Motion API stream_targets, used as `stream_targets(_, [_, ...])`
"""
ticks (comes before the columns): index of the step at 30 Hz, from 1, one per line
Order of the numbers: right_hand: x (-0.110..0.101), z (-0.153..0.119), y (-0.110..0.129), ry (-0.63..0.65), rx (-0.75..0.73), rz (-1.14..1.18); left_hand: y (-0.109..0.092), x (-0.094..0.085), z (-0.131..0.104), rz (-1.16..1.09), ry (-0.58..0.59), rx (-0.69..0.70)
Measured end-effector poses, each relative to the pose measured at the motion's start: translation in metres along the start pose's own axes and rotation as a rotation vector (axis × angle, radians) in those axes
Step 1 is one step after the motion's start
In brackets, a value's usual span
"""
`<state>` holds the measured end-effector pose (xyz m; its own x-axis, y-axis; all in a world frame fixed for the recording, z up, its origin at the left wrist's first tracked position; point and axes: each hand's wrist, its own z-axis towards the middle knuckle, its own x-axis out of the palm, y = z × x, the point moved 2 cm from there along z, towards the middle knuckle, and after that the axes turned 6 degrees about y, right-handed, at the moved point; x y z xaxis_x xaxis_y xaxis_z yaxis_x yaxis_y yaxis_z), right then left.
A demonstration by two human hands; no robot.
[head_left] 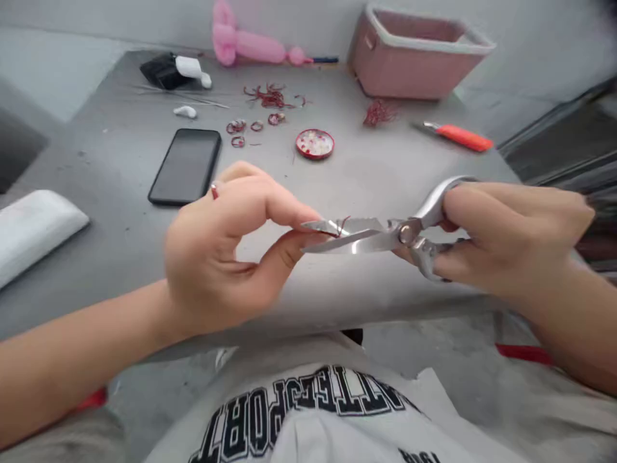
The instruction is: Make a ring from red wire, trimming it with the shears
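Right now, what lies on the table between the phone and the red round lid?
In the head view, small red wire rings lie between the phone and the lid.

so: two hands (226, 251), one pair of scissors (380, 235), one phone (186, 165), one pink basket (414, 54), one orange-handled tool (457, 136), maybe four wire rings (236, 127).

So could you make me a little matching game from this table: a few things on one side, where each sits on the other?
Things:
1. scissors
2. phone
3. pink basket
4. orange-handled tool

Places:
a. far right corner of the table
b. in the right hand
c. flat, left of the small red dish
d. just in front of the basket

Pairs: 1-b, 2-c, 3-a, 4-d
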<state>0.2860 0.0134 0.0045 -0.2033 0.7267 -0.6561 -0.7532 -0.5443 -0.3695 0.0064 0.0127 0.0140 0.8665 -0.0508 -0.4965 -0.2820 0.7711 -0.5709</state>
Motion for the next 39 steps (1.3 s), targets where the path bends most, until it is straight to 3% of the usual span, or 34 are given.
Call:
stream_targets(5, [0.007,0.013,0.012,0.103,0.032,-0.022,0.011,0.004,-0.001,-0.043,-0.029,0.037])
stream_targets(9, [0.011,0.011,0.008,0.054,-0.008,-0.058,0.021,0.005,-0.005,-0.075,-0.046,0.087])
stream_targets(16, [0.022,0.01,0.005,0.034,-0.028,0.027,0.019,0.006,-0.005,-0.131,-0.01,-0.081])
stream_targets(19, [0.025,0.01,0.006,0.148,0.004,0.087,0.02,0.007,-0.004,-0.167,-0.018,-0.225])
stream_targets(25, [0.044,0.013,0.006,0.521,0.189,0.216,0.035,0.011,0.001,-0.205,-0.01,-0.457])
stream_targets(27, [0.051,0.014,0.006,0.57,0.229,0.257,0.038,0.012,0.003,-0.271,0.01,-0.551])
stream_targets(31, [0.057,0.015,0.006,0.493,0.228,0.27,0.037,0.008,0.006,-0.398,0.006,-0.646])
stream_targets(39, [0.052,0.016,0.002,0.464,0.265,0.087,0.027,0.004,0.007,-0.275,0.017,-0.641])
